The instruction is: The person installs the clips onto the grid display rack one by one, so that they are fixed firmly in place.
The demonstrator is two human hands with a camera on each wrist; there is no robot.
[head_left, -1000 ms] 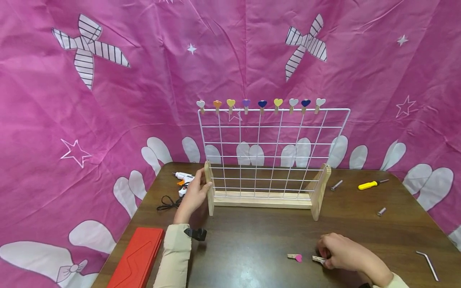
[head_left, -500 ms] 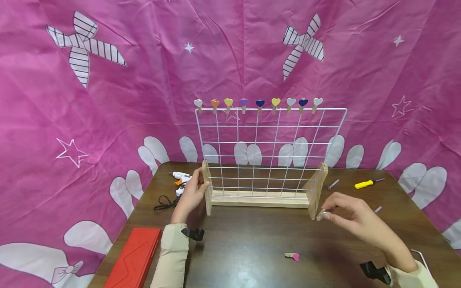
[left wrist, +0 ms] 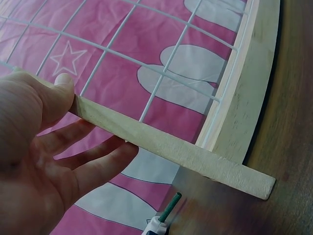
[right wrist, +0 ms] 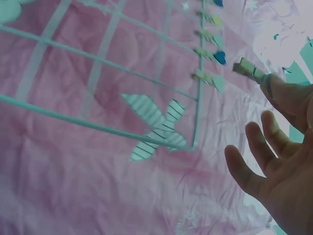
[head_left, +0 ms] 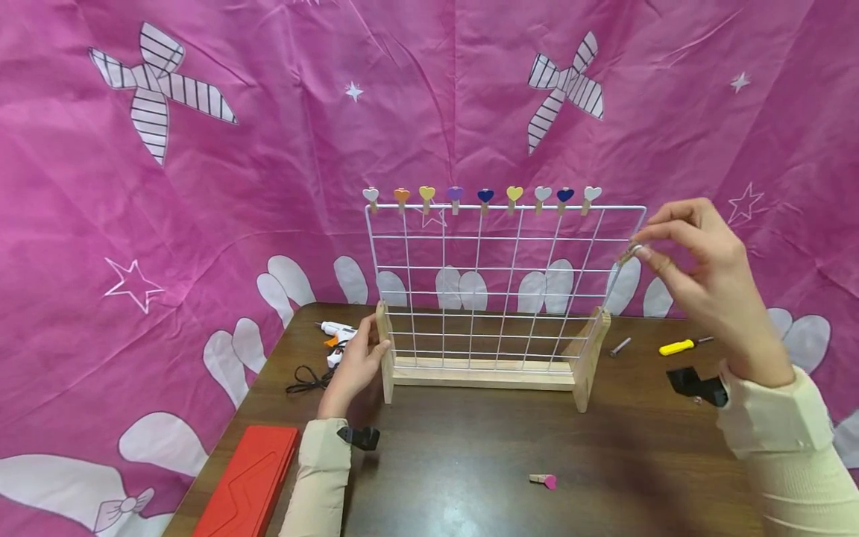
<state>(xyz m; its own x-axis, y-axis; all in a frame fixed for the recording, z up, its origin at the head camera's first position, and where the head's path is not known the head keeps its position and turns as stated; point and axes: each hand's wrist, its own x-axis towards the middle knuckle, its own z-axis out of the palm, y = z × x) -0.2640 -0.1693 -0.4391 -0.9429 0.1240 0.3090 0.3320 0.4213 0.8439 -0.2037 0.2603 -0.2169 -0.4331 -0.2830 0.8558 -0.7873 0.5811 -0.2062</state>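
A white wire grid (head_left: 444, 238) stands upright in a wooden base (head_left: 483, 380). Heart-topped wooden clothespins (head_left: 514, 195) in several colours sit in a row along its top wire, leaving the right end of that wire bare. My left hand (head_left: 356, 369) grips the base's left side post (left wrist: 195, 159), thumb on one face and fingers behind. Raised beside the grid's upper right corner, my right hand (head_left: 714, 287) pinches another small clothespin (right wrist: 248, 70) between thumb and index finger; the other fingers are spread. One clothespin with a pink heart (head_left: 543, 481) lies on the table's front part.
Behind the base's left post lies a white glue gun (head_left: 338, 330) with a black cord. A red folder-like item (head_left: 248, 481) is at the front left. On the right are a bolt (head_left: 620, 347) and a yellow-handled screwdriver (head_left: 678, 347). A pink curtain (head_left: 268, 149) hangs behind.
My right hand has picked the clothespin up off the table and carried it up to the grid's right side. The left hand has kept its grip on the post.
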